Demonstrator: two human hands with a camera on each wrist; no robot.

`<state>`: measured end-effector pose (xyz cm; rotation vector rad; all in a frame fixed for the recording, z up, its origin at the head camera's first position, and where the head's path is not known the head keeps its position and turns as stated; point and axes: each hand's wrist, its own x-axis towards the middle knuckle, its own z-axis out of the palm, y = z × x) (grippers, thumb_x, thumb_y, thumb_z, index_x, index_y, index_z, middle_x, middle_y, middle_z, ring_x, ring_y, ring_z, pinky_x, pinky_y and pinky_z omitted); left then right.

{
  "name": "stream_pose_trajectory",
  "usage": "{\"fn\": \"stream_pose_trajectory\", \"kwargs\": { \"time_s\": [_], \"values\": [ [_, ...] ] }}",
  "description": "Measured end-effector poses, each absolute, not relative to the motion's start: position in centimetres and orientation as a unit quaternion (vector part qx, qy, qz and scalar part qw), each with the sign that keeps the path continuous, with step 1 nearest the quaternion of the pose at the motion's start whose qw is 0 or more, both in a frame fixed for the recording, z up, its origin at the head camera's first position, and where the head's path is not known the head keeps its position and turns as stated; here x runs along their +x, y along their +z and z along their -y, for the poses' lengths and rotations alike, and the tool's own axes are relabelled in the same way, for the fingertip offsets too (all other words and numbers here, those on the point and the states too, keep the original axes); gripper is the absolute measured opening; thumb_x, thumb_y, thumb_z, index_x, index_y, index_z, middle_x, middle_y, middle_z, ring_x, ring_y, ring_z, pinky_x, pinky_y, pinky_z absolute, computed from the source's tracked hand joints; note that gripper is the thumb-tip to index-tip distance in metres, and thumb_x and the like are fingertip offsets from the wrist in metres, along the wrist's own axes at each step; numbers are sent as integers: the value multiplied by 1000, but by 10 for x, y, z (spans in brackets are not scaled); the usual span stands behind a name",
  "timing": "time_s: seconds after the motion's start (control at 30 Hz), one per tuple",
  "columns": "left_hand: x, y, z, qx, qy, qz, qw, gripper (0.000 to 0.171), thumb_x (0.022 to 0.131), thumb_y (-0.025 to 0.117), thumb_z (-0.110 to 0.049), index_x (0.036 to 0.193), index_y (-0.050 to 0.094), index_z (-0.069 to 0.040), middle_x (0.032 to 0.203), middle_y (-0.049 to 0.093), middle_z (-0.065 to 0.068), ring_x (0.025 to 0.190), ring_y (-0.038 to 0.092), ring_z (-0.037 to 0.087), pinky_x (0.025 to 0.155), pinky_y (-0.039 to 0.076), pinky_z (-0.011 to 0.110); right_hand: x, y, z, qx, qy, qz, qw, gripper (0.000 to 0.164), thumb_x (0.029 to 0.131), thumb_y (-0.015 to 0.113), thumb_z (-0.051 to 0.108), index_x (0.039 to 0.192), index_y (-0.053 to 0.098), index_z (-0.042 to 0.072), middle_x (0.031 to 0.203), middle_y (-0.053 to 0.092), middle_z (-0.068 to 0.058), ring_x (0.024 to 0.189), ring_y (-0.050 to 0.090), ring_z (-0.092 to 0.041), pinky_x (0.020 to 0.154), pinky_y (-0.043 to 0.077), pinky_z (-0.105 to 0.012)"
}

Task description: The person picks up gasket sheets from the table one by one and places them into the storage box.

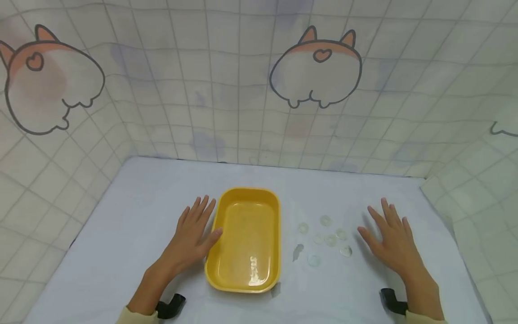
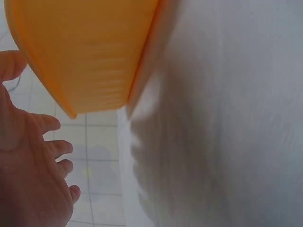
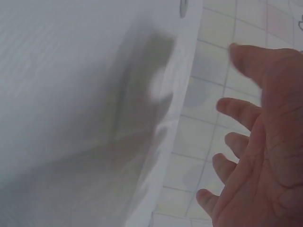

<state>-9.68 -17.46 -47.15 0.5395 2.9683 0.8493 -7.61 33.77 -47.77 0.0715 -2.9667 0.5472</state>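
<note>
A yellow rectangular tray stands on the white table, with nothing lying in it. On its left, my left hand is spread with straight fingers, the thumb tip overlapping the tray's rim in the head view. The left wrist view has the tray's outer wall just beyond that thumb. Several small, pale green translucent discs lie loosely grouped to the right of the tray. Farther right, my right hand is spread above the table, holding nothing. Its shadow falls on the cloth below.
The white table is bounded by a tile-patterned fabric wall at the back and on both sides. Small grey patches mark the cloth beside the tray. A black band piece sits at my left wrist, another at my right.
</note>
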Motion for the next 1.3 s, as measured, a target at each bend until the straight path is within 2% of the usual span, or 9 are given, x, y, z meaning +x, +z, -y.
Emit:
{"fn": "stream_pose_trajectory", "kwargs": {
  "time_s": [0.1, 0.2, 0.4, 0.5, 0.63, 0.73, 0.87, 1.17, 1.3],
  "values": [
    [-91, -468, 169, 182, 270, -946, 5, 86, 105, 52, -53, 171, 17, -10, 178, 20, 17, 167, 11, 39, 132, 9, 68, -76, -472, -335, 35, 184, 980, 68, 67, 99, 71, 36, 153, 51, 1, 175, 17, -27, 161, 18, -54, 127, 12, -79],
    [-83, -467, 165, 191, 263, -946, 10, 93, 104, 55, -55, 170, 13, -5, 178, 17, 17, 167, 13, 38, 133, 10, 66, -76, -467, -328, 43, 186, 980, 62, 65, 97, 74, 34, 150, 55, 1, 173, 23, -28, 153, 32, -58, 121, 28, -79],
    [-69, -471, 161, 206, 260, -943, 4, 96, 102, 59, -55, 171, 13, -7, 179, 15, 13, 167, 15, 35, 133, 11, 63, -70, -459, -309, 36, 195, 980, -22, 64, 99, 72, 33, 152, 53, 3, 165, 40, -26, 145, 46, -56, 113, 43, -75],
    [-66, -475, 160, 213, 252, -944, -3, 95, 102, 59, -55, 171, 14, -8, 180, 13, 11, 167, 15, 33, 133, 13, 60, -66, -459, -300, 38, 188, 980, -45, 62, 98, 74, 33, 149, 56, 2, 155, 50, -27, 138, 55, -52, 110, 49, -71],
    [-68, -477, 159, 218, 239, -946, -5, 96, 102, 58, -57, 171, 13, -7, 181, 9, 9, 168, 14, 30, 132, 16, 55, -63, -459, -296, 40, 178, 981, -60, 56, 93, 79, 35, 137, 66, 1, 133, 64, -22, 114, 69, -39, 95, 61, -61],
    [-72, -475, 155, 214, 237, -948, -5, 97, 102, 56, -58, 170, 13, -4, 181, 9, 9, 168, 13, 30, 133, 17, 55, -65, -455, -295, 45, 173, 981, -77, 50, 91, 81, 37, 128, 71, 4, 120, 70, -15, 103, 70, -31, 88, 63, -56],
    [-76, -473, 148, 206, 238, -949, 0, 98, 102, 55, -60, 169, 13, -1, 180, 11, 12, 168, 14, 30, 134, 16, 56, -67, -453, -293, 44, 170, 980, -88, 41, 91, 82, 35, 119, 74, 7, 110, 73, -9, 99, 70, -28, 89, 61, -56],
    [-77, -479, 146, 195, 219, -956, -24, 100, 100, 58, -59, 167, 17, 2, 176, 21, 19, 165, 21, 36, 133, 12, 64, -70, -459, -290, 30, 188, 975, -116, 35, 92, 80, 28, 119, 74, 7, 104, 72, -5, 95, 66, -22, 86, 61, -51],
    [-76, -477, 144, 191, 230, -954, -23, 100, 100, 60, -56, 167, 16, 4, 177, 18, 20, 166, 19, 37, 135, 13, 61, -72, -459, -288, 41, 196, 973, -113, 29, 91, 80, 24, 114, 74, 6, 100, 73, -4, 92, 65, -19, 84, 61, -48]
  ]
}}
